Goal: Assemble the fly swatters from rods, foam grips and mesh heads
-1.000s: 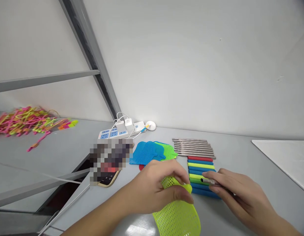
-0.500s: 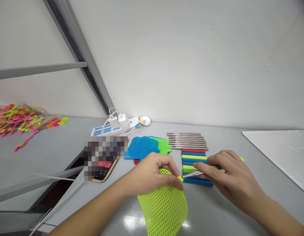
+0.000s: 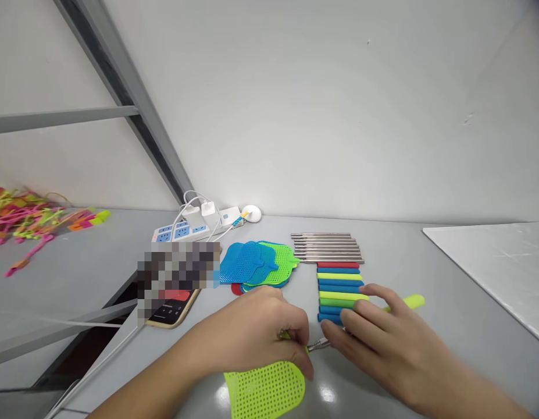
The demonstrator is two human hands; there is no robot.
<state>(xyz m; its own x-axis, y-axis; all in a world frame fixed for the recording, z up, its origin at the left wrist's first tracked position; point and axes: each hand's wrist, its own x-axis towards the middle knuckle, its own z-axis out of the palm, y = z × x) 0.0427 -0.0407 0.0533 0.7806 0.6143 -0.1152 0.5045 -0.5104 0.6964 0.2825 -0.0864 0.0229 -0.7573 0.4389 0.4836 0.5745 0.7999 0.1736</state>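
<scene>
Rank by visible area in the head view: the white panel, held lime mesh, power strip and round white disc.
1. White panel
2. Held lime mesh
3. Power strip
4. Round white disc
The frame crops the first two; nearness likely enlarges the mesh.

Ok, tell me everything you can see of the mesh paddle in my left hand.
The paddle is yellow-green, thin and plastic-looking, with rows of small holes and a rounded edge. Your left hand pinches its neck, hiding most of it; a metal rod meets the tip, how deep I can't tell. The mesh reaches the picture's bottom edge.
</scene>
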